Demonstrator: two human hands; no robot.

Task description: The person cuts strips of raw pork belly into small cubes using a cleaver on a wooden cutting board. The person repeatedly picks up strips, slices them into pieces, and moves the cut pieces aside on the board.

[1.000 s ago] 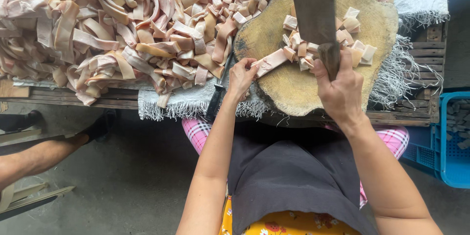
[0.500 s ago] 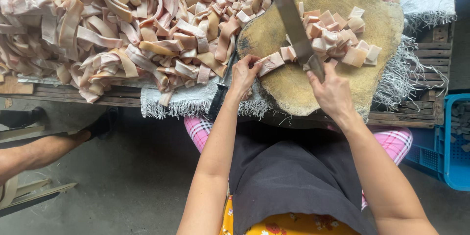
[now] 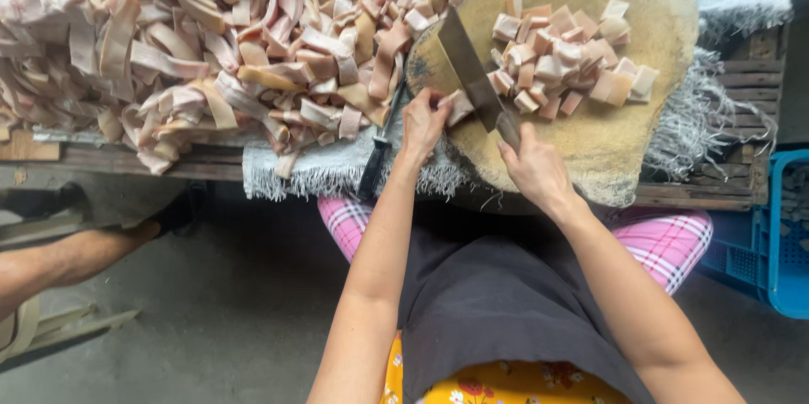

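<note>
On the round chopping block (image 3: 590,160), a small heap of cut pieces (image 3: 565,54) lies beyond the cleaver (image 3: 468,67) gripped by the right hand (image 3: 535,170), the left hand (image 3: 424,122) pinches one strip (image 3: 459,105) at the blade, and a far larger pile of uncut strips (image 3: 194,50) left of the block looks still to be chopped.

The cleaver's handle is hidden inside the right grip (image 3: 533,170), and its blade (image 3: 468,67) covers part of the strip pinched by the left grip (image 3: 421,122). The heap of strips (image 3: 168,58) runs off the top and left edges. A blue crate (image 3: 779,235) is cut by the right edge.
</note>
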